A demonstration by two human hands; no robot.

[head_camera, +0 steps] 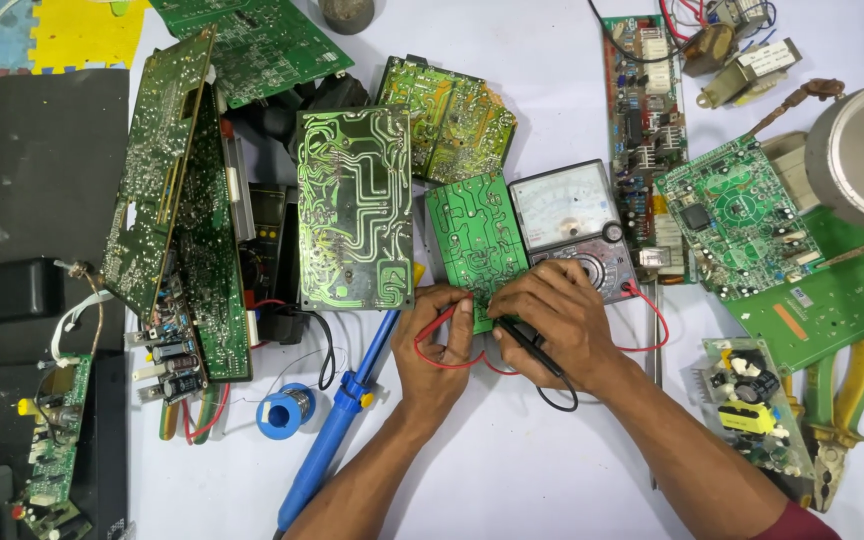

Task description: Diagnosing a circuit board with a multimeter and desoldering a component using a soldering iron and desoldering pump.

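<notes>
The small green circuit board [476, 245] lies flat on the white desk [512, 460], solder side up, its long axis running away from the person with a slight tilt to the left. Its surface is glossy, with pale copper tracks and tiny shiny solder dots. The left hand [439, 345] has its grip closed on a red probe [449, 312] at the board's near edge. The right hand [552, 315] pinches a thin black probe [524, 342], tip pointing toward the board. Just beside the board sits a grey analog meter [570, 228]; a blue plastic soldering iron [337, 420] lies diagonally on the left.
</notes>
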